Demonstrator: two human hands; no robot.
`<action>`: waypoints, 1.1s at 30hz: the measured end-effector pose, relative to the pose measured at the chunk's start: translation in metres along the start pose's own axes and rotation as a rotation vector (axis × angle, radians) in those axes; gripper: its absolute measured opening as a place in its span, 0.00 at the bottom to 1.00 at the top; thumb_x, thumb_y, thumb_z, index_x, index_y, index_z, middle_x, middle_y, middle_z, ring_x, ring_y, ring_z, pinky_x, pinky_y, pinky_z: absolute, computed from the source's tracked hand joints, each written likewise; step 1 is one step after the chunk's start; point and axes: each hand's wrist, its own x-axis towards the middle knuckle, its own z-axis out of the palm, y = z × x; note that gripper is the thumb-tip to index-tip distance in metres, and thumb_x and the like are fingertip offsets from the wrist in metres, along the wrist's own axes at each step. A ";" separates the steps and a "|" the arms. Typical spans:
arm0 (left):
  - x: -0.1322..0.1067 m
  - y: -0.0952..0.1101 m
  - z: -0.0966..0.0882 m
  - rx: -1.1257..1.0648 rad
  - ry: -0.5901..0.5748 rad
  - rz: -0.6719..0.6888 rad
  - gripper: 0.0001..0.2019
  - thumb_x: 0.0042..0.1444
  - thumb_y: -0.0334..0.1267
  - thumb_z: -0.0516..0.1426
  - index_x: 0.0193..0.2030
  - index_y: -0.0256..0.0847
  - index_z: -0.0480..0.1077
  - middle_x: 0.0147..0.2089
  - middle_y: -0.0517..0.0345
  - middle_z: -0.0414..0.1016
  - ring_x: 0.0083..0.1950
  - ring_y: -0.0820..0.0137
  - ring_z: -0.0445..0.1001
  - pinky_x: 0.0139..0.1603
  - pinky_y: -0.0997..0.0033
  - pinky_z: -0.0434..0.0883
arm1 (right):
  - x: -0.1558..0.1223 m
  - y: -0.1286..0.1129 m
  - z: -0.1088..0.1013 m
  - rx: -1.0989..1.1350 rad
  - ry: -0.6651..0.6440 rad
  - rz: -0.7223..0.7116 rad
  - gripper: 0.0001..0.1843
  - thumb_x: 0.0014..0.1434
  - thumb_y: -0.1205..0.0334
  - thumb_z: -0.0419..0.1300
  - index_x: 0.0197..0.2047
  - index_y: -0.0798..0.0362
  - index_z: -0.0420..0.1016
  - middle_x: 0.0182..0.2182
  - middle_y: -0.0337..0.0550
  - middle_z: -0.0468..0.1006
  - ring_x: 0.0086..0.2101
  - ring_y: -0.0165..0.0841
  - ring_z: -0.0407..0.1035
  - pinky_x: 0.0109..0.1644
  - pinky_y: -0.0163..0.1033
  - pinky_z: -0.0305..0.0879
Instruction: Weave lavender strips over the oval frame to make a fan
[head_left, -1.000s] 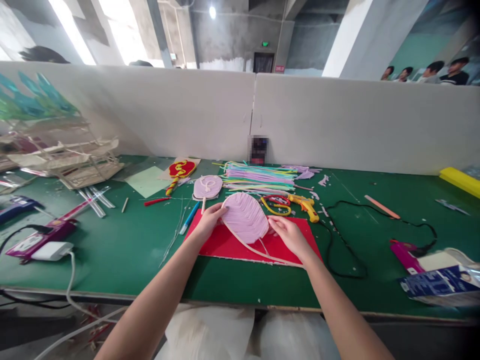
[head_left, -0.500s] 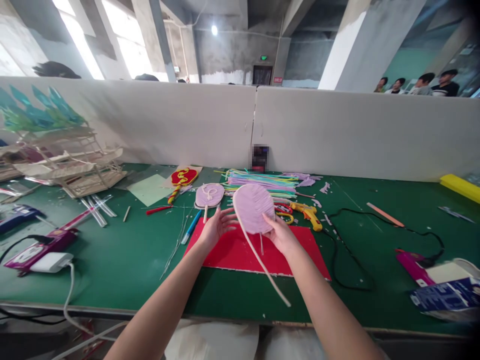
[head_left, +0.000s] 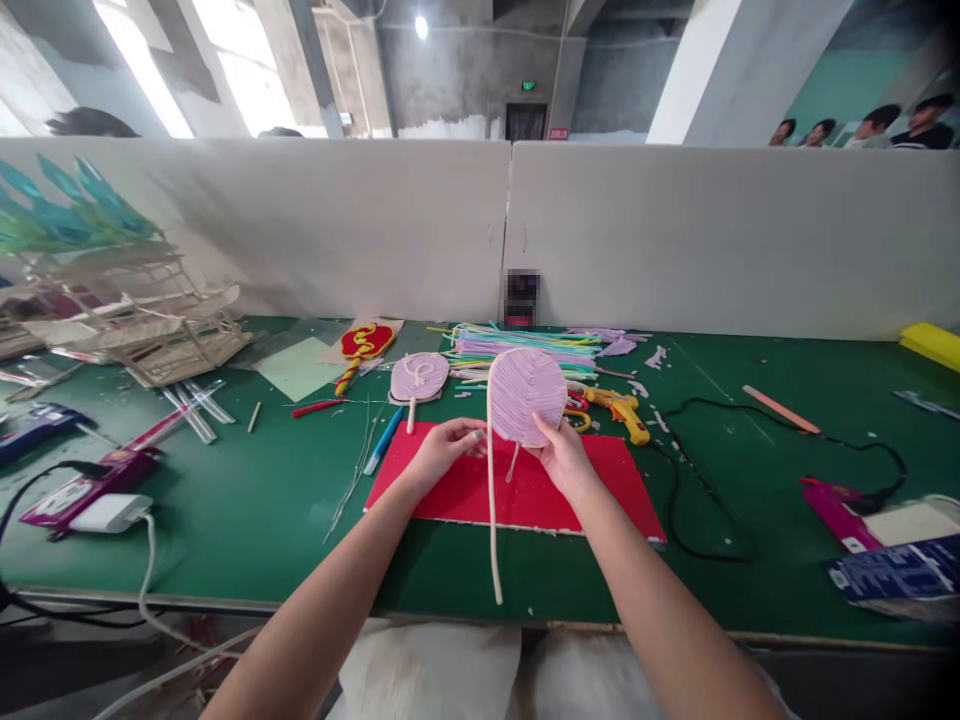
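Note:
My right hand (head_left: 562, 455) is closed on the lower right edge of a round lilac fan-shaped panel (head_left: 527, 398), covered in slanting ribbed strips. A cream cord (head_left: 493, 520) runs along the panel's left rim and hangs down past the red board (head_left: 457, 495). My left hand (head_left: 450, 448) is beside that cord, its fingers slightly bent and apart, tips close to the cord; whether they touch it I cannot tell. Below the panel dangles a thin pale loop (head_left: 513, 463). Behind my left hand lies a similar lilac fan (head_left: 418, 378) with a curled cream cord and a handle.
Pastel strips (head_left: 525, 350) are heaped behind the panel. A yellow glue gun (head_left: 621, 412) lies on the right, its black cable trailing. A red fan with yellow trim (head_left: 366, 343), blue pen (head_left: 384, 440) and purple power strip (head_left: 94, 490) are on the left. A white partition (head_left: 300, 230) stands behind.
The panel has moved slightly right and turned, so its cord now hangs almost straight instead of slanting right. My left hand's fingers are more bent and nearer the cord.

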 end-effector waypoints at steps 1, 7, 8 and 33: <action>0.000 0.001 0.000 0.010 -0.002 0.003 0.19 0.44 0.46 0.66 0.40 0.36 0.74 0.32 0.57 0.77 0.32 0.71 0.75 0.38 0.70 0.72 | -0.001 0.000 0.001 -0.001 -0.006 0.004 0.21 0.43 0.62 0.71 0.42 0.49 0.73 0.37 0.36 0.81 0.34 0.31 0.76 0.32 0.33 0.75; -0.002 0.005 0.004 0.030 -0.019 0.014 0.18 0.42 0.47 0.67 0.34 0.35 0.72 0.29 0.58 0.76 0.29 0.74 0.73 0.36 0.71 0.71 | -0.006 0.001 0.009 -0.016 -0.027 0.019 0.22 0.42 0.62 0.71 0.43 0.49 0.73 0.38 0.37 0.81 0.34 0.32 0.76 0.32 0.33 0.76; -0.002 0.005 0.004 0.030 -0.021 0.014 0.18 0.41 0.47 0.67 0.33 0.35 0.72 0.29 0.59 0.75 0.29 0.74 0.72 0.36 0.71 0.71 | -0.007 0.001 0.009 -0.018 -0.029 0.020 0.22 0.42 0.62 0.71 0.42 0.49 0.73 0.39 0.37 0.81 0.34 0.32 0.76 0.32 0.34 0.76; 0.004 0.000 -0.004 0.051 0.277 0.148 0.21 0.49 0.58 0.58 0.35 0.40 0.69 0.27 0.61 0.70 0.29 0.71 0.70 0.29 0.73 0.68 | -0.014 0.005 0.011 -0.154 -0.115 0.059 0.26 0.43 0.58 0.71 0.46 0.49 0.72 0.42 0.39 0.80 0.40 0.38 0.76 0.40 0.42 0.76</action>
